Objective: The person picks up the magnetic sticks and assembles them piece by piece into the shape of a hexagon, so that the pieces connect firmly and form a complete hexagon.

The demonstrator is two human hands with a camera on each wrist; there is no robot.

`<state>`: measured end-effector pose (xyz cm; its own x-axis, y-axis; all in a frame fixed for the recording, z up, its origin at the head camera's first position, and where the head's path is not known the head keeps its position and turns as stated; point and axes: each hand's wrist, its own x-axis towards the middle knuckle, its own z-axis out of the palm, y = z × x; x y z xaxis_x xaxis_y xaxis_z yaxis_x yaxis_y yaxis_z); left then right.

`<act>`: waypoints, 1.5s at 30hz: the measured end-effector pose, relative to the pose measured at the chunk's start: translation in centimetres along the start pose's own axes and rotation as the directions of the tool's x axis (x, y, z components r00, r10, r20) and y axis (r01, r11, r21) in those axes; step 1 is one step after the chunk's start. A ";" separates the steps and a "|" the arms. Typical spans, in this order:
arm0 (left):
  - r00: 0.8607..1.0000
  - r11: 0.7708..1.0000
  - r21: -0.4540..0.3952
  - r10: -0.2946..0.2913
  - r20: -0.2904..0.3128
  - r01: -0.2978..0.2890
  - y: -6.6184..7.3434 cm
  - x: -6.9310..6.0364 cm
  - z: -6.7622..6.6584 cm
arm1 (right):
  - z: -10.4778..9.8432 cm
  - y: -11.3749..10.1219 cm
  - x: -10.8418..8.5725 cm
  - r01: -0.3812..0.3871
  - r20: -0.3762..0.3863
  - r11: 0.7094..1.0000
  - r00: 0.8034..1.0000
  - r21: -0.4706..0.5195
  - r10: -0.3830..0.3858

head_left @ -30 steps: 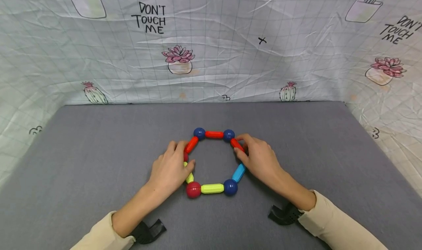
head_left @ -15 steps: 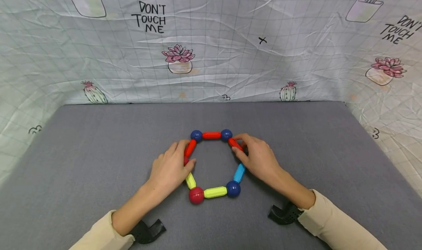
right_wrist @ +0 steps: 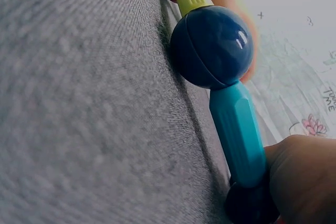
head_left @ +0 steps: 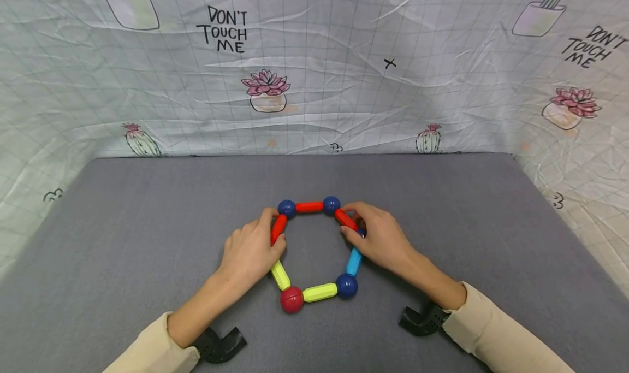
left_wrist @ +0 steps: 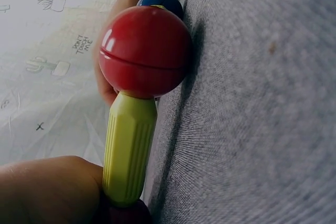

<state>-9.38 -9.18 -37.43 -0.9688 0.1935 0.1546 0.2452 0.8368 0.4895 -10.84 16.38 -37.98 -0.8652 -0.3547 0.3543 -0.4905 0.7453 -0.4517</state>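
Observation:
A six-sided ring of magnetic building rods and balls lies on the grey table in the head view. My left hand (head_left: 250, 251) grips the ring's left side, at the left red rod (head_left: 278, 228), hiding the ball at that corner. My right hand (head_left: 382, 236) pinches the right red rod (head_left: 346, 219), with a partly covered blue ball behind the thumb. A third red rod (head_left: 309, 207) joins two far blue balls. Nearer are a red ball (left_wrist: 146, 52), two yellow-green rods (left_wrist: 128, 150), a blue ball (right_wrist: 212, 46) and a light blue rod (right_wrist: 239, 132).
The grey tabletop (head_left: 162, 220) surrounds the ring. Behind and beside it hangs a white sheet (head_left: 339, 89) printed with cacti and lettering. Black wrist mounts (head_left: 221, 345) stick out from both beige sleeves (head_left: 506, 329).
The ring's far side has moved left and nearer, and its near red ball has come closer to me. Both hands have shifted slightly left while keeping hold of the ring.

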 end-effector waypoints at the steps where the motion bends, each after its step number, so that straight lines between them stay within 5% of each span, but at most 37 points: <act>1: 1.000 1.000 -0.001 -0.003 0.000 0.003 0.0 0.0 0.0 | 0.1 0.0 0.1 -0.001 -0.002 1.000 1.000 0.003 0.001; 12: 0.999 0.999 -0.010 -0.034 -0.017 0.033 -0.2 0.1 0.2 | 0.5 -0.2 0.7 -0.013 0.011 1.000 1.000 -0.019 0.014; 31: 0.999 1.000 0.000 -0.006 -0.039 0.006 -0.3 0.3 0.2 | 0.6 -1.0 0.9 -0.113 -0.044 0.992 0.993 -0.055 0.111; 45: 0.999 0.999 0.003 -0.042 -0.024 0.042 -0.1 0.2 0.0 | -0.1 -1.3 0.7 -0.095 0.060 0.993 0.993 -0.076 0.100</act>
<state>-9.57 -9.22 -37.39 -0.9771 0.1462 0.1545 0.2044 0.8458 0.4927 -10.81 15.24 -37.10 -0.9144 -0.3120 0.2578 -0.3969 0.8161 -0.4201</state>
